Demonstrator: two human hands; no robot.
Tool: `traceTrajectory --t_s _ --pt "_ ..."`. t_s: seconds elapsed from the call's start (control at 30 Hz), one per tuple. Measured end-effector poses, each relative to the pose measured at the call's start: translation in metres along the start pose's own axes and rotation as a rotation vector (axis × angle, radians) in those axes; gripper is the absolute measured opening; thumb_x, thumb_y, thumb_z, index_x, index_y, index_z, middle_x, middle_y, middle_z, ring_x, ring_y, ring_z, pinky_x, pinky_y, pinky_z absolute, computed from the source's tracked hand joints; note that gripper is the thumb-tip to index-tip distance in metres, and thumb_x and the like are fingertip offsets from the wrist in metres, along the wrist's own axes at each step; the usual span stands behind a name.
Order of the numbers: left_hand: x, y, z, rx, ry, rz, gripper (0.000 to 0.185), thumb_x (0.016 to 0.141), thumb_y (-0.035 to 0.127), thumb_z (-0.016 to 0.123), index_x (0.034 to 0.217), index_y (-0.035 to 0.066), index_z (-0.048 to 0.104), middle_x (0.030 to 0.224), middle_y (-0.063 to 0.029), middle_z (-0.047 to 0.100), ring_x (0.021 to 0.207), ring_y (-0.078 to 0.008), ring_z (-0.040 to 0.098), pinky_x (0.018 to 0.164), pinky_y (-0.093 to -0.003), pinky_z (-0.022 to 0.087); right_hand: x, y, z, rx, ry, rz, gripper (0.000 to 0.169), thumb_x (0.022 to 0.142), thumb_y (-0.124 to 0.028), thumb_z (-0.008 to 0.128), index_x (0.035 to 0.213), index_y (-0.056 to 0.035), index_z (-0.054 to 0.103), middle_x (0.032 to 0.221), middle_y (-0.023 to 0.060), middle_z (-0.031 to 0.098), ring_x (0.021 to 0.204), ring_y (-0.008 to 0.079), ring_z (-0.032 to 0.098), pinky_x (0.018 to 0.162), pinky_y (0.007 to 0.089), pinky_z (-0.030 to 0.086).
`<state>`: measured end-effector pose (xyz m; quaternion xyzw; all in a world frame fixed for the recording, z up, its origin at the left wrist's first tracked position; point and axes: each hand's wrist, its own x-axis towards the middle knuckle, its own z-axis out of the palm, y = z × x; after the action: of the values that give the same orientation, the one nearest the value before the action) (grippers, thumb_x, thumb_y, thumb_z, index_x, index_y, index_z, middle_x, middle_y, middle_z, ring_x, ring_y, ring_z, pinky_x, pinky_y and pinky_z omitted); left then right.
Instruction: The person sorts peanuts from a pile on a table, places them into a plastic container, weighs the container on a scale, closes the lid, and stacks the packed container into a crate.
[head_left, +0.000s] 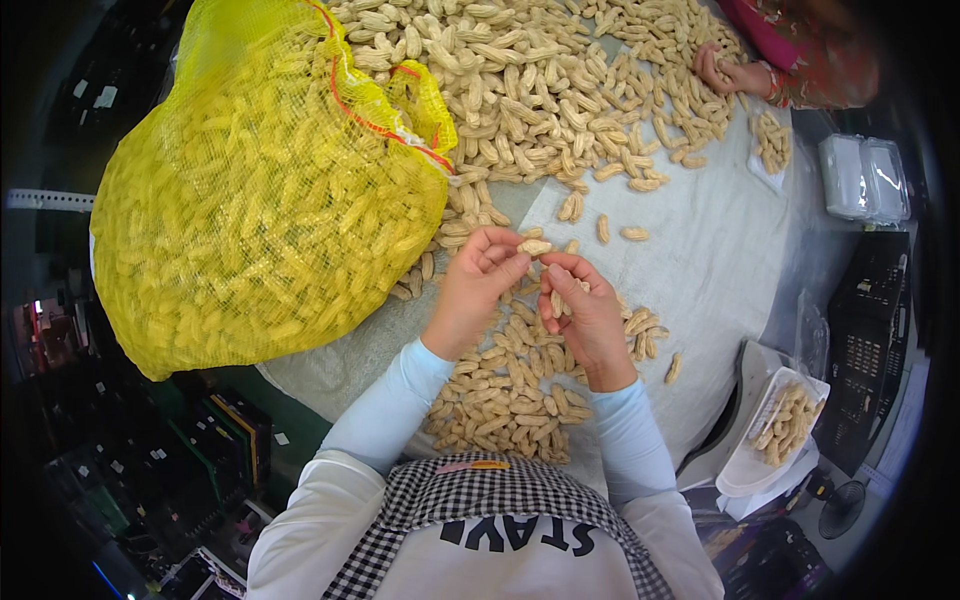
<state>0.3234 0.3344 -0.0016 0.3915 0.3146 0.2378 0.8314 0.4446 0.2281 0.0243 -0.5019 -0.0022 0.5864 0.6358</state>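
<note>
Between the thumb and fingers of my left hand (486, 281) is a single unshelled peanut (535, 247). Just to its right, my right hand (589, 315) is curled around several peanuts (562, 300), partly hidden by the fingers. Both hands are above a pale woven sheet (675, 262) on the table. Below them, close to my apron, lies a small heap of peanuts (517, 390). Beyond my hands spreads a much larger pile of peanuts (525, 90), with a few loose ones at its near edge.
A full yellow mesh sack (270, 225) of peanuts lies at the left, its mouth towards the pile. Another person's hand (724, 73) holds peanuts at the far right. A white tray (750, 472) with peanuts sits on a scale at the right. Clear plastic boxes (866, 180) stand beyond the table's edge.
</note>
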Motion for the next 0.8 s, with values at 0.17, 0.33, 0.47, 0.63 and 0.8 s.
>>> traceTrajectory --t_s 0.17,0.33,0.47,0.63,0.8 --pt "-0.021 -0.003 0.010 0.566 0.068 0.399 0.019 0.087 -0.002 0.063 0.104 0.002 0.056 0.108 -0.0110 0.061 0.089 -0.0155 0.061 0.076 -0.0274 0.049 0.000 0.006 0.010 -0.064 0.021 -0.055 0.022 0.094 -0.020 0.063 0.107 -0.0036 0.058 0.075 0.0029 0.058 0.061 0.0101 0.055 0.049 0.0223 0.041" --pt "-0.028 -0.001 -0.001 0.996 0.102 0.701 0.018 0.082 -0.002 0.065 0.098 0.002 0.059 0.097 -0.0125 0.059 0.089 -0.0273 0.058 0.079 -0.0355 0.047 0.005 0.013 0.000 0.042 -0.019 -0.049 0.019 0.094 -0.022 0.058 0.100 -0.0045 0.056 0.078 0.0052 0.059 0.059 0.0118 0.055 0.045 0.0221 0.040" --pt "-0.012 0.007 -0.018 1.350 0.287 0.683 0.028 0.079 -0.003 0.064 0.106 0.003 0.061 0.100 -0.0136 0.055 0.093 -0.0319 0.053 0.082 -0.0397 0.045 0.018 0.013 -0.029 0.359 -0.208 -0.030 0.017 0.091 -0.021 0.053 0.098 -0.0055 0.055 0.082 0.0079 0.059 0.057 0.0150 0.056 0.041 0.0230 0.037" --pt "0.001 0.002 -0.015 1.691 0.266 0.577 0.038 0.076 -0.004 0.064 0.113 0.004 0.062 0.104 -0.0143 0.050 0.092 -0.0323 0.050 0.081 -0.0396 0.044 0.016 0.007 -0.020 0.267 -0.207 0.025 0.014 0.091 -0.018 0.052 0.099 -0.0069 0.053 0.079 0.0079 0.057 0.056 0.0161 0.056 0.040 0.0234 0.037" --pt "0.012 0.003 -0.015 1.572 0.270 0.580 0.028 0.078 -0.002 0.066 0.105 0.004 0.065 0.099 -0.0136 0.050 0.088 -0.0304 0.052 0.077 -0.0378 0.045 0.017 0.012 -0.026 0.250 -0.229 0.050 0.012 0.094 -0.017 0.056 0.101 -0.0071 0.053 0.080 0.0072 0.059 0.058 0.0157 0.057 0.041 0.0245 0.039"
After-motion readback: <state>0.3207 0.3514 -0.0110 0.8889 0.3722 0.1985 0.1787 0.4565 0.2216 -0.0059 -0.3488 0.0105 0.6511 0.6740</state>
